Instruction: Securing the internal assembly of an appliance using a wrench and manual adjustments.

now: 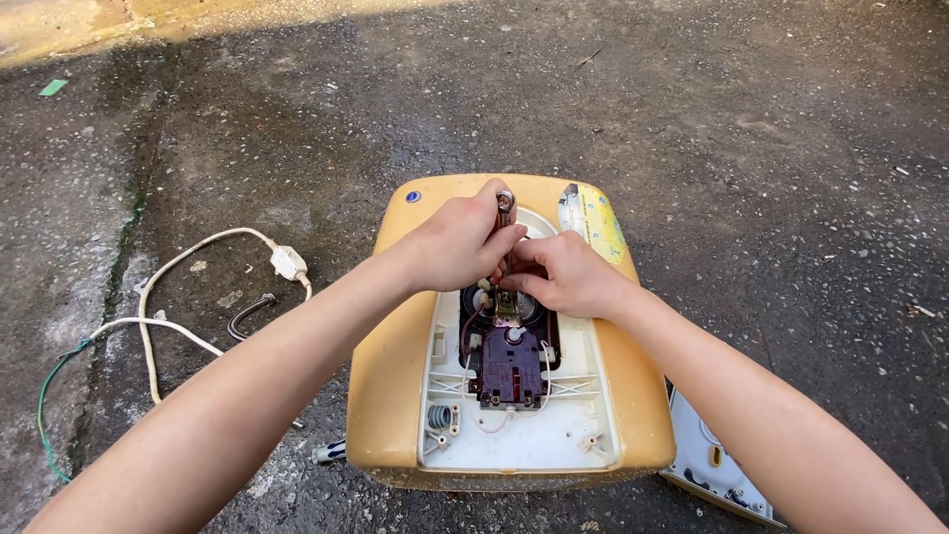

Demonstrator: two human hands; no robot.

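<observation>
A yellow boxy appliance (395, 366) stands on the ground with its white inner panel (514, 435) exposed. A dark red electrical block (509, 366) with thin wires sits in the panel's middle. My left hand (457, 242) grips a metal wrench (506, 203) whose ring end sticks up above my fingers. My right hand (565, 274) is closed around the wrench's lower part, just above the red block. Both hands touch each other over the round opening.
A white power cord (158, 297) with a plug box (289, 262) lies on the wet concrete to the left, beside a curved dark tube (249, 313). A white cover panel (717, 465) lies at the appliance's right. A screwdriver handle (328, 452) pokes out at lower left.
</observation>
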